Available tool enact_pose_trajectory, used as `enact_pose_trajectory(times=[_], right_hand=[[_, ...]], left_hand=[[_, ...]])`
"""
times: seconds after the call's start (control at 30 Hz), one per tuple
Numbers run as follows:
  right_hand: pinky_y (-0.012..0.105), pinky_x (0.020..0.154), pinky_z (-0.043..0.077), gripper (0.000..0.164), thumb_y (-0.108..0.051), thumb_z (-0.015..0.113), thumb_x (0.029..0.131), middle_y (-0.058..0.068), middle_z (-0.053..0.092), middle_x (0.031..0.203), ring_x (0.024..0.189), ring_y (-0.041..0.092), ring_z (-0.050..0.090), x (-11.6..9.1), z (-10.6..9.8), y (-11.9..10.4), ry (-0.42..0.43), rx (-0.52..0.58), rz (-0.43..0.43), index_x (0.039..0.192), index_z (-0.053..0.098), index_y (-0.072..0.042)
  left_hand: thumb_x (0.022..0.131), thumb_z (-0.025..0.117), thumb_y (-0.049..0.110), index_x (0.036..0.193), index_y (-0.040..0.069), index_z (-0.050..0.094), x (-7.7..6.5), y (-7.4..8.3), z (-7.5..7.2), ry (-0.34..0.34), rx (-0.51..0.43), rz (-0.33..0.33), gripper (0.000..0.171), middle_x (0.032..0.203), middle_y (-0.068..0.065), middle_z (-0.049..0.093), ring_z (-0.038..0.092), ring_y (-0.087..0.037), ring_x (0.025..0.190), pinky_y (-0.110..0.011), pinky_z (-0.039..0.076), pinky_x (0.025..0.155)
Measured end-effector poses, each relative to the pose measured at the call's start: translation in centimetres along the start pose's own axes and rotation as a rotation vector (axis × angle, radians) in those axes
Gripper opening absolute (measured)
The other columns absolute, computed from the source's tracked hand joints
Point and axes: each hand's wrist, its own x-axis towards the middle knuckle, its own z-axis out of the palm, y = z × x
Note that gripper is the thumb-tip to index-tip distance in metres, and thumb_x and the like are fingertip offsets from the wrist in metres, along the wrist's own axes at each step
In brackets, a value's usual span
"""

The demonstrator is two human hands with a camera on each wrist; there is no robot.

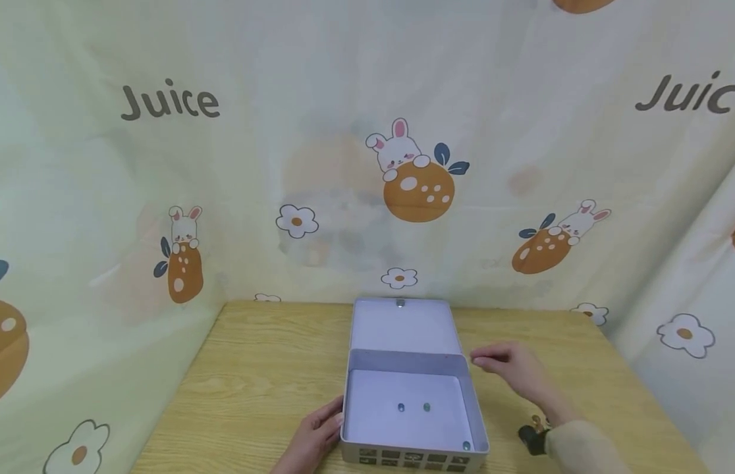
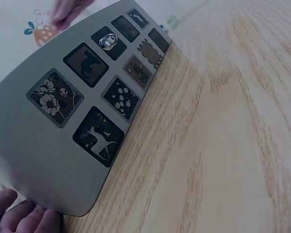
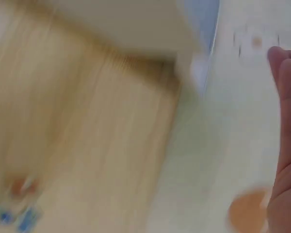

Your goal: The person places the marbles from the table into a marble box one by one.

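Against the open box's left wall, at eight o'clock, the person's left hand (image 1: 315,431) rests relaxed fingers, touching without clasping. Next, on a yellowish wood-grain table (image 1: 272,355), stands one shallow, rectangular, pale grey box (image 1: 376,388), its single hinged lid (image 1: 406,326) laid back towards twelve o'clock. Its front bears ten square, dark-framed pictures (image 2: 86,63), two rows of five, flowers and animal figures among them. Three small, shiny glass-like beads lie inside: a bluish bead (image 1: 401,407) and a greenish bead (image 1: 427,407) near the middle, a teal bead (image 1: 466,446) in the four-o'clock corner. At two o'clock, the right hand (image 1: 516,368) brings thumb and forefinger together; whether they grasp anything, I cannot tell.
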Motion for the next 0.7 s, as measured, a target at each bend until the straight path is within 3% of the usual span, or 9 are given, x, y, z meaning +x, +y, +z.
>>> enact_pose_trajectory(times=[0.1, 0.23, 0.33, 0.4, 0.57, 0.6, 0.7], right_hand=[[0.016, 0.08, 0.059, 0.032, -0.024, 0.068, 0.099, 0.005, 0.079, 0.111, 0.093, -0.004, 0.069, -2.8, -3.2, 3.1, 0.075, 0.072, 0.103, 0.119, 0.075, 0.001], [0.012, 0.077, 0.057, 0.038, -0.025, 0.063, 0.103, -0.013, 0.078, 0.108, 0.093, -0.011, 0.067, -6.6, -7.0, 7.5, 0.117, 0.136, 0.231, 0.126, 0.069, 0.004], [0.011, 0.076, 0.057, 0.04, -0.026, 0.063, 0.103, -0.015, 0.078, 0.107, 0.092, -0.011, 0.067, -8.7, -8.5, 10.1, 0.116, 0.091, 0.3, 0.128, 0.068, 0.004], [0.017, 0.076, 0.059, 0.04, -0.031, 0.065, 0.101, -0.009, 0.079, 0.109, 0.092, -0.005, 0.07, -9.8, -8.5, 11.3, 0.099, -0.038, 0.328, 0.125, 0.071, 0.0], [0.05, 0.085, 0.062, 0.03, -0.03, 0.073, 0.094, 0.018, 0.077, 0.111, 0.102, 0.036, 0.073, -11.5, -5.9, 13.4, 0.018, -0.335, 0.358, 0.112, 0.078, -0.007], [0.055, 0.086, 0.061, 0.029, -0.028, 0.074, 0.093, 0.02, 0.077, 0.11, 0.104, 0.041, 0.071, -11.8, -5.3, 13.7, -0.004, -0.345, 0.361, 0.11, 0.079, -0.006], [0.058, 0.089, 0.059, 0.032, -0.031, 0.077, 0.089, 0.019, 0.077, 0.11, 0.104, 0.041, 0.071, -12.3, -4.0, 14.5, -0.05, -0.322, 0.434, 0.11, 0.079, -0.006]], left_hand=[[0.108, 0.05, 0.02, 0.154, -0.015, 0.023, 0.0, 0.1, 0.0, -0.01, 0.007, 0.006, 0.064, 0.163, -0.033, 0.02, 0.027, -0.044, 0.15, -0.034, 0.044, 0.118], [0.108, 0.051, 0.023, 0.154, -0.015, 0.022, 0.0, 0.2, -0.1, -0.02, 0.018, 0.004, 0.067, 0.163, -0.034, 0.02, 0.026, -0.045, 0.15, -0.03, 0.045, 0.117], [0.108, 0.05, 0.024, 0.155, -0.015, 0.021, -0.1, 0.3, -0.1, -0.013, 0.027, -0.008, 0.067, 0.163, -0.034, 0.02, 0.026, -0.044, 0.15, -0.031, 0.045, 0.117], [0.108, 0.05, 0.024, 0.155, -0.014, 0.022, -0.2, 0.4, 0.0, -0.003, 0.032, -0.023, 0.067, 0.163, -0.033, 0.02, 0.026, -0.044, 0.15, -0.033, 0.044, 0.118], [0.109, 0.048, 0.024, 0.156, -0.013, 0.02, -0.2, 0.5, 0.1, -0.014, 0.041, -0.041, 0.066, 0.164, -0.032, 0.018, 0.025, -0.045, 0.151, -0.04, 0.041, 0.12], [0.109, 0.048, 0.024, 0.156, -0.013, 0.02, -0.2, 0.5, 0.1, -0.02, 0.039, -0.04, 0.066, 0.164, -0.032, 0.018, 0.024, -0.045, 0.151, -0.04, 0.04, 0.12], [0.109, 0.048, 0.024, 0.156, -0.013, 0.019, -0.1, 0.3, 0.2, -0.032, 0.039, -0.039, 0.066, 0.164, -0.032, 0.016, 0.024, -0.045, 0.151, -0.04, 0.041, 0.12]])
